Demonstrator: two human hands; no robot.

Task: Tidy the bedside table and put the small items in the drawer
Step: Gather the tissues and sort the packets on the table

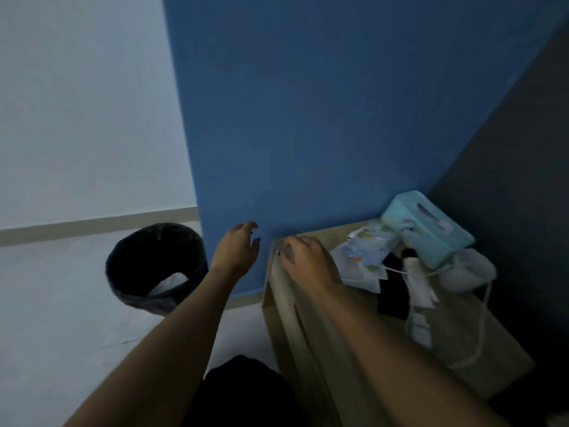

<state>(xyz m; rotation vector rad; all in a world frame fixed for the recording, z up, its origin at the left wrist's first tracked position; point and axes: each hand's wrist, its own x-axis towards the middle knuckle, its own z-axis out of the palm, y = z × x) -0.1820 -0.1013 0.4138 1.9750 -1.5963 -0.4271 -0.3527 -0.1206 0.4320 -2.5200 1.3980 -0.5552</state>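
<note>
A light wooden bedside table stands in the corner at the right. On its top lie a pale blue tissue pack, printed paper packets, a black item, a white bottle and a white cord. My right hand rests fingers-down on the table's far left corner; whether it holds anything I cannot tell. My left hand hovers in the air left of the table, in front of the blue wall, fingers spread and empty. The drawer front is hidden behind my right forearm.
A black waste bin with a liner and some white paper inside stands on the pale floor to the left. The blue wall rises right behind the table, a dark panel bounds it on the right.
</note>
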